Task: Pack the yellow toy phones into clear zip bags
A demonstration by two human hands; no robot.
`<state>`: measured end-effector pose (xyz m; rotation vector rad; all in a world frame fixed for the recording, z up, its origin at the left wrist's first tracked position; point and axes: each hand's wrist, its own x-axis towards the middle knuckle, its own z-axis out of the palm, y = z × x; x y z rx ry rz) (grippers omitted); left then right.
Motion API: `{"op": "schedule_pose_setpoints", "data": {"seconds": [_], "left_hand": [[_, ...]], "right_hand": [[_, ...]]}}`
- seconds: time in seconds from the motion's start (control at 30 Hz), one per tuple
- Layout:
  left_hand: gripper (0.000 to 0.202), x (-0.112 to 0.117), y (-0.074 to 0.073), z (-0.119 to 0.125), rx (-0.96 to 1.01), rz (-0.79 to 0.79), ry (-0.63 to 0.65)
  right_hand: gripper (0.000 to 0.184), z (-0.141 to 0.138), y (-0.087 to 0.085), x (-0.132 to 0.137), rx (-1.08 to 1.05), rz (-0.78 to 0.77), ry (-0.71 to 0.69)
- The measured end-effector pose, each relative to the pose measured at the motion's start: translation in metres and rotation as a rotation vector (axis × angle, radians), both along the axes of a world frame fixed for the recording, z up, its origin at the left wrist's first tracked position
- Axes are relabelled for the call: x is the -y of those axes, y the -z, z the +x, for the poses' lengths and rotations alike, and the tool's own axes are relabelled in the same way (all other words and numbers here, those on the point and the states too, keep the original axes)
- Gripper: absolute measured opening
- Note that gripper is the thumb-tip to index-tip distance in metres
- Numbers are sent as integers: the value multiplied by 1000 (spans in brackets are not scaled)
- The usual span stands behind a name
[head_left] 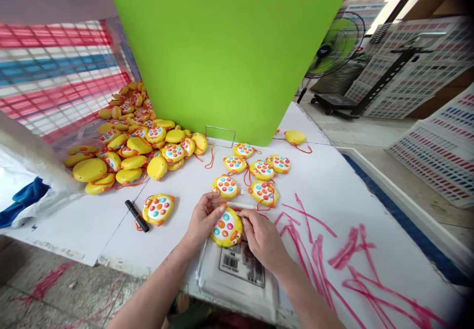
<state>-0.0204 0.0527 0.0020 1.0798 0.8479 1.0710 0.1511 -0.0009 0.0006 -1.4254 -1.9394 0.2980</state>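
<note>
1. Nearest the person, a clear plastic package [237,302] with a barcode label [231,261] is lying at the white table's [122,240] near edge; what it is holding inside, one cannot tell.
2. Both forearms are reaching in from the bottom of the view and angling toward each other. The left hand [204,219] is gripping a yellow animal-shaped toy [226,226] at its upper-left side, thumb resting on the front. The right hand [263,235] is curling inward, thumb and fingers closing on the toy's right edge. The toy is hanging over the package's far part, its colored dots facing up.
3. To the left, a black marker [137,216] is lying just beside another toy [158,209]; on the right, pink strands [318,257] are sprawling across the table.
4. Just beyond the hands, six dotted toys [262,170] are sitting in a loose group, orange cords trailing among them.
5. Farther left, a large pile of toys [138,145] is spreading between a striped sheet [55,69] and a green panel [229,52].
6. In the background, a fan [338,47] is standing near a platform scale [336,102].
</note>
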Motion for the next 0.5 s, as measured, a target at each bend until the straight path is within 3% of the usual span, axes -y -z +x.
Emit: {"op": "schedule_pose_setpoints", "data": {"seconds": [0.3,0.5], "left_hand": [[28,2,10,1,-351,151,-22],[26,3,5,1,-494,192,-80]], "right_hand": [[26,-3,-2,0,-67,108,-134],[28,-5,-3,0,-32,126,-153]]}}
